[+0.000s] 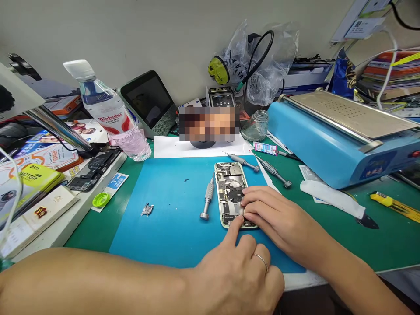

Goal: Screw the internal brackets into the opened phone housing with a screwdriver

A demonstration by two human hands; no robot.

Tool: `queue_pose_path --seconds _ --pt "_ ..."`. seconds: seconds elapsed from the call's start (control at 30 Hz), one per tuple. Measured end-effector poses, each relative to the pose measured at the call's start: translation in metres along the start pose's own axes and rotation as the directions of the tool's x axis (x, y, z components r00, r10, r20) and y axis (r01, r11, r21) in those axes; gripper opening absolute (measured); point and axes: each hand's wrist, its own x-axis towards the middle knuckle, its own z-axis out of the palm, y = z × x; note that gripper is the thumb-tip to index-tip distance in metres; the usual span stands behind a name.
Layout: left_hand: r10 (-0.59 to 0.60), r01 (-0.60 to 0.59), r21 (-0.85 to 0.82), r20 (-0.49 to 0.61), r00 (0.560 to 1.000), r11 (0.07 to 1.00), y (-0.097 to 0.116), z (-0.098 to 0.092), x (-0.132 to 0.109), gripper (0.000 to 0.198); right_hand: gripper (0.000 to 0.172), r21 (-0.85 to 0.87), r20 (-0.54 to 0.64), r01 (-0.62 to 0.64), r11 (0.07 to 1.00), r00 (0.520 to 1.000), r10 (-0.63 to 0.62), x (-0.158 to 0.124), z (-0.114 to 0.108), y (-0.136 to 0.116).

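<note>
An opened smartphone with its inner parts bare lies on the blue mat. My left hand, a ring on one finger, presses its index fingertip on the phone's lower end; the other fingers are curled and the thumb is hidden. Over the phone's lower right side, my right hand has its fingertips drawn together on the inner parts; whatever is between them is hidden. A grey screwdriver lies left of the phone, close to its edge. Two more, a screwdriver and another screwdriver, lie beyond it.
A small metal part and dark specks lie on the mat's left. Behind stand a water bottle, a screen device and a glass jar. At right are a blue heating machine and a yellow cutter.
</note>
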Motion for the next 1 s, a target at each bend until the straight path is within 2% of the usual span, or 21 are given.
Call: queue_pose_path --seconds 0.17,0.33,0.6,1.0 --pt "0.005 -0.005 -0.026 0.007 1.0 1.0 0.0 0.0 0.0 0.02 0.017 -0.022 0.002 -0.009 1.0 1.0 0.009 -0.001 0.001 0.001" --pt "-0.013 0.014 -0.064 0.022 1.0 0.998 0.001 -0.001 -0.002 0.02 0.013 -0.002 -0.059 -0.133 0.991 0.989 0.133 -0.008 0.0 0.005" --pt "-0.018 0.02 -0.076 0.036 0.999 0.997 0.002 -0.002 -0.003 0.019 0.009 -0.078 -0.124 -0.291 0.953 0.952 0.281 -0.014 -0.002 0.012" --pt "-0.018 0.024 -0.102 0.06 0.998 0.994 0.002 -0.005 -0.002 0.021 0.018 -0.084 -0.102 -0.331 0.94 0.941 0.322 -0.014 -0.003 0.013"
